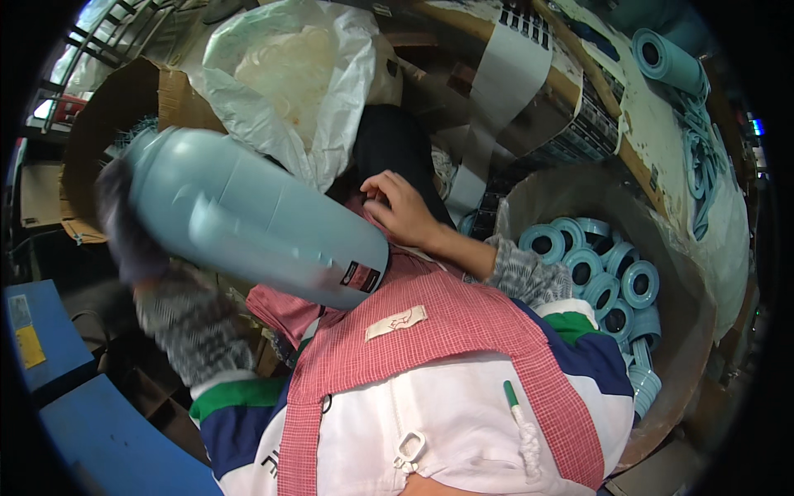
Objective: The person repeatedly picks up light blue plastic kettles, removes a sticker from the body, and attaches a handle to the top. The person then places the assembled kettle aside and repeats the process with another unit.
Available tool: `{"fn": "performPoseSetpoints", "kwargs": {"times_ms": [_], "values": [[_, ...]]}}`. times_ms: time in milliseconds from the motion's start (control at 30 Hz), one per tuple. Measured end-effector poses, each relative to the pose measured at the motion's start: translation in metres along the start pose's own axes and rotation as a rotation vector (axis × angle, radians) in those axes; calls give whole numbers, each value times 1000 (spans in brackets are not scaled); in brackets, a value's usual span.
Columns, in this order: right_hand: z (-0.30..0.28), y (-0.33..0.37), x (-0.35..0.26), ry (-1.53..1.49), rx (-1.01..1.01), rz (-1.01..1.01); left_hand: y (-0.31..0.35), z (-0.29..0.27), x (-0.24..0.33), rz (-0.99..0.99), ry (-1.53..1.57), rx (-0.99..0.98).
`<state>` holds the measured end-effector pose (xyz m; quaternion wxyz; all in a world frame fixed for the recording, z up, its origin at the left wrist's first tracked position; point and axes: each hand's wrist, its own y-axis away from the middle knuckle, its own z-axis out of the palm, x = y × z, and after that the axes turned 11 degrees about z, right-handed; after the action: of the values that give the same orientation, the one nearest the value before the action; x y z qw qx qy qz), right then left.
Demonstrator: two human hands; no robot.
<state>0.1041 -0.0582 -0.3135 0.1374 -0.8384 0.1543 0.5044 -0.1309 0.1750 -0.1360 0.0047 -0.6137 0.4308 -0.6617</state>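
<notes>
A large light-blue plastic container, shaped like a big bottle, lies tilted across my lap. A moulded ridge runs along its side, and a small dark label sits near its closer end, against my red checked apron. My left hand, in a dark glove and blurred, grips the far left end of the container. Bare and loosely bent, my right hand is just right of the container, above my dark-trousered leg, with nothing visible in it. Its fingers are slightly apart.
Ahead stands a white plastic sack with pale, translucent pieces inside. A cardboard box is at the left, near blue boxes. On the right, a large bin holds several light-blue ringed parts; a blue roll lies beyond.
</notes>
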Motion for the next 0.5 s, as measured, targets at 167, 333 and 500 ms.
{"fn": "performPoseSetpoints", "kwargs": {"times_ms": [167, 333, 500], "values": [[10, -138, 21, 76, 85, -250, 51, -57, 110, 84, -794, 108], [64, -255, 66, 640, 163, -242, 64, -3, 137, 211, -1043, -88], [68, -277, 74, 970, 213, -363, 49, 1, 154, 103, -1077, -354]]}}
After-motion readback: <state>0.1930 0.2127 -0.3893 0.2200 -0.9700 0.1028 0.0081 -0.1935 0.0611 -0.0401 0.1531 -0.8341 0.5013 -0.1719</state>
